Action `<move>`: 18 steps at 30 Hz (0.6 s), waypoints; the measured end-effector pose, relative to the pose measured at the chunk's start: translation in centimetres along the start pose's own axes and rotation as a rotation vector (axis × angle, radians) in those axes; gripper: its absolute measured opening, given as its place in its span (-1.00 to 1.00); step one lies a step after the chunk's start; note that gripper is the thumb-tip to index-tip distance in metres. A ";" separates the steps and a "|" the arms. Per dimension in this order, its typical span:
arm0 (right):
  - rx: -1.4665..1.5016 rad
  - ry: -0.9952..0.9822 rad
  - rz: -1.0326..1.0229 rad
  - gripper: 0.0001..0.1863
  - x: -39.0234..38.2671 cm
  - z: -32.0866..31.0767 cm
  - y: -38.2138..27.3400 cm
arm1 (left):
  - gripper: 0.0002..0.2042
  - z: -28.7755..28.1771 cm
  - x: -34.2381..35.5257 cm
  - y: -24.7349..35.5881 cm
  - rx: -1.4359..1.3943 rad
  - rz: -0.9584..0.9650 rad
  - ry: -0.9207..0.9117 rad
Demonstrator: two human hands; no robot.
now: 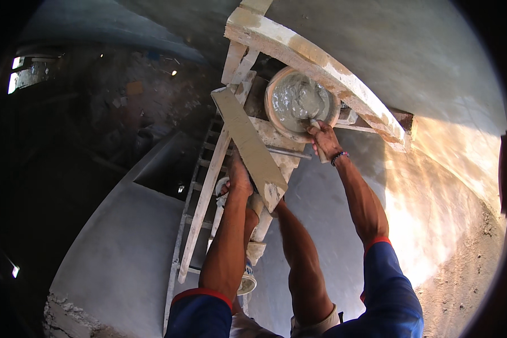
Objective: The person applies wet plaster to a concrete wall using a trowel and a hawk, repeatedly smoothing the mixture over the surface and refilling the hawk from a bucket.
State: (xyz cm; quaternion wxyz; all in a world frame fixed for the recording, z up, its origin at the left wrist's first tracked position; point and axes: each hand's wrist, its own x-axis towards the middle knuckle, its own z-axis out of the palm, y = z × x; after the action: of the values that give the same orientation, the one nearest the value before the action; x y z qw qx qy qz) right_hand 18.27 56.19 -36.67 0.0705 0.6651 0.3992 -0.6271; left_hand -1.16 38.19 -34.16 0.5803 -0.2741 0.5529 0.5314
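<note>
The right hand is closed round the handle of a hand tool, fingers wrapped over it just at the near rim of a round bucket. The tool's far end reaches over the rim into the wet grey mix, so the mix lies directly ahead of that hand and slightly to its left. A beaded bracelet circles the right wrist.

The left hand is at the left edge of a long, flat board, partly behind it. It seems to support the board from below, but its fingers are hidden, so I cannot tell how far they are closed. The board slants from upper left to lower right, between the two hands, left of the bucket; its near end is smeared pale.

The bucket stands by wooden planks, with a thick, splashed beam passing beyond it. Left of the left forearm a ladder slopes down. Below the planks, near the person's legs, is a small white pail. Beyond lies a grey wall, sunlit on the right.
</note>
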 end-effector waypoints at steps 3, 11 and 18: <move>0.052 0.015 -0.076 -0.82 1.6 0.4 -0.4 | -0.45 1.2 0.3 0.5 0.033 -0.026 -0.029; 0.237 -0.077 -0.219 -0.89 1.1 -1.1 4.8 | -0.58 2.9 3.3 -1.2 0.042 0.056 -0.128; 0.232 -0.109 -0.223 -0.80 -3.2 -1.8 5.3 | -0.62 3.4 7.7 -3.9 -0.052 0.027 -0.243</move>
State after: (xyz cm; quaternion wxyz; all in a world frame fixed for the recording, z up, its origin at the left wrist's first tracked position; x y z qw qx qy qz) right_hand 23.29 52.30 -35.56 -0.0553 0.5855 0.3910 -0.7080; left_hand 2.29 42.61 -41.60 0.6284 -0.2154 0.4682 0.5827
